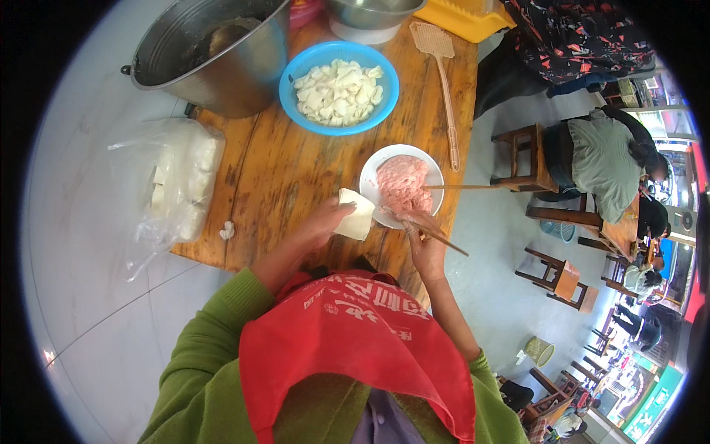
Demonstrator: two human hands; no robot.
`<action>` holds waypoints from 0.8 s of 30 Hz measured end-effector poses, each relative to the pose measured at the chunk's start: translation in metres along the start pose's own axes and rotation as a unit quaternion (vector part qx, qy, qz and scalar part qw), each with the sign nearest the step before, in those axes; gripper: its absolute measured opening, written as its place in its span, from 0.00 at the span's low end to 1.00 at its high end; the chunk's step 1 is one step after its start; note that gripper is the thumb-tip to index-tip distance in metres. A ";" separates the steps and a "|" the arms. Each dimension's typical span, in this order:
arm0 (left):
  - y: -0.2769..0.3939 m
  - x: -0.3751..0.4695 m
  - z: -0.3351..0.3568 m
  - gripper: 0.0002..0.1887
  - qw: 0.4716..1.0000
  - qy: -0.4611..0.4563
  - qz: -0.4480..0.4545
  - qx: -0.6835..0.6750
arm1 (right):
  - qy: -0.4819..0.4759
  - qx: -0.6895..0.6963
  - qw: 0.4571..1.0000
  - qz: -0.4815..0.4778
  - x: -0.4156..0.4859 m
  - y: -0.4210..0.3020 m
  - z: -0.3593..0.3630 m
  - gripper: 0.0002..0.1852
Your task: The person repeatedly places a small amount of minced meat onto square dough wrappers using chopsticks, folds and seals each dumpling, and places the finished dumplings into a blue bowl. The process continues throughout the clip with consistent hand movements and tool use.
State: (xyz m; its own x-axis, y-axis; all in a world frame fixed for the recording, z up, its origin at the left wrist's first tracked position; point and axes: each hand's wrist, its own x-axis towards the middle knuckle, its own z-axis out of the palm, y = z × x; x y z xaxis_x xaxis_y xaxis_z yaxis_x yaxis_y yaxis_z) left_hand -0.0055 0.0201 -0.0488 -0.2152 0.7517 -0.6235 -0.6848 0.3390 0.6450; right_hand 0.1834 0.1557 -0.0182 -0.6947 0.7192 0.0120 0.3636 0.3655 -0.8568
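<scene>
My left hand (320, 223) holds a small stack of pale square dough wrappers (356, 217) over the wooden table, just left of a white bowl (368, 176). Pink minced meat (400, 176) fills much of that bowl. In my right hand (426, 250) is a thin flat wooden stick (446, 240), angled over the bowl's near rim; my fingers partly hide its tip. Another slim stick, like a chopstick (466, 187), rests in the meat and juts out to the right. Beyond the bowl, a blue plastic colander (290, 108) contains many folded white dumplings (339, 91).
A deep metal bucket (238, 83) stands at the back left. Plastic-bagged white wrappers (191, 183) lie at the table's left edge, near a dough scrap (227, 230). A fly swatter (445, 100) lies right, below a yellow tray (468, 22). Stools (524, 158) and seated people are beyond.
</scene>
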 end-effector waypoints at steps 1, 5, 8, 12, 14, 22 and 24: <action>0.002 -0.001 0.000 0.17 1.000 0.007 -0.013 0.006 | -0.005 0.005 1.000 0.017 -0.005 0.000 0.000 0.07; 0.003 0.000 -0.002 0.16 1.000 -0.014 -0.017 -0.011 | 0.040 0.053 0.996 0.059 -0.021 0.005 0.001 0.07; -0.002 0.003 -0.005 0.16 1.000 -0.008 -0.011 -0.014 | 0.065 0.046 0.996 0.048 -0.028 0.011 0.004 0.06; -0.008 0.007 -0.009 0.19 0.999 -0.021 -0.003 -0.031 | 0.116 0.091 0.986 0.083 -0.040 0.013 0.010 0.07; -0.009 0.008 -0.011 0.18 0.999 -0.025 -0.003 -0.048 | 0.151 0.218 0.953 0.149 -0.048 0.012 0.014 0.08; 0.003 -0.002 -0.012 0.19 0.995 -0.098 -0.020 -0.009 | 0.207 0.429 0.835 0.274 -0.047 0.007 0.007 0.13; 0.010 -0.011 -0.009 0.19 0.992 -0.102 -0.048 0.063 | 0.219 0.447 0.817 0.292 -0.045 -0.006 0.004 0.13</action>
State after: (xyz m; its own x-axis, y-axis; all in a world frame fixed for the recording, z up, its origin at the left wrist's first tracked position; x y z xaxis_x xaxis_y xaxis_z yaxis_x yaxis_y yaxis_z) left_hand -0.0158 0.0098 -0.0393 0.0008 0.8068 -0.5908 -0.5999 0.4731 0.6452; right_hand 0.2100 0.1191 -0.0157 -0.2046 0.8305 -0.5181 -0.1805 -0.5522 -0.8139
